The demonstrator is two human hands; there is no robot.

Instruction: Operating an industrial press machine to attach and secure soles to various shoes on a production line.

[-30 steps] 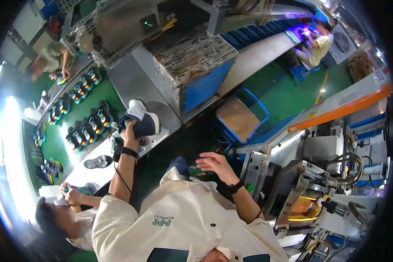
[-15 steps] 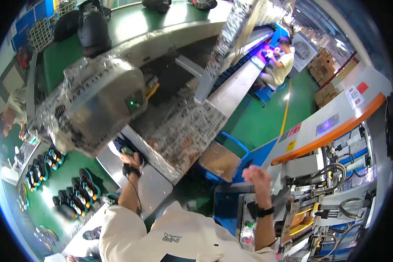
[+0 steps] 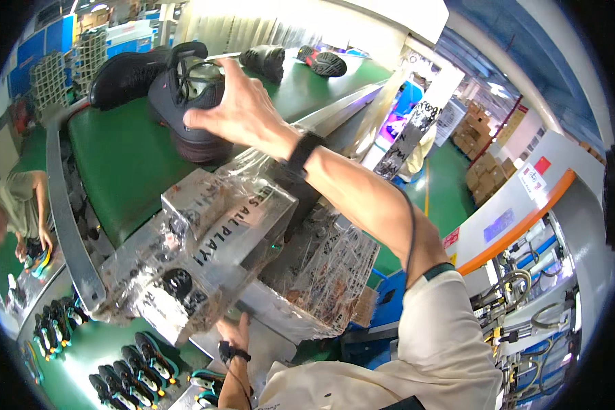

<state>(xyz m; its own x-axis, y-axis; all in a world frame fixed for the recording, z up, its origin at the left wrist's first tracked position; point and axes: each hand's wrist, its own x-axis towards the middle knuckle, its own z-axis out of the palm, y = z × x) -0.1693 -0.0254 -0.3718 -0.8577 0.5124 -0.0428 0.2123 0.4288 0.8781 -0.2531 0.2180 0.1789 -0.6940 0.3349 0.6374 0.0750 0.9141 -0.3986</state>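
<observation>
A black shoe (image 3: 184, 113) with laces stands on the green conveyor belt (image 3: 126, 181). My right hand (image 3: 246, 109) reaches over its near right side, thumb and index finger spread wide against the shoe's upper; the other fingers are partly hidden. Lower down, my left hand (image 3: 236, 333) is at the base of the plastic-wrapped machine (image 3: 219, 225), palm partly showing. The machine's edge covers its fingertips, so whatever they touch is hidden.
Another black shoe (image 3: 126, 78) sits beside the first, with a dark shoe (image 3: 263, 63) and a red-and-black shoe (image 3: 321, 63) farther along. Rows of shoes (image 3: 133, 372) stand at lower left. A co-worker (image 3: 24, 212) works at far left. Machinery with hoses (image 3: 526, 294) lines the right.
My right hand has swung from the lower right up to the shoe on the belt. The head view has shifted. The dark shoe under my left hand is now out of sight.
</observation>
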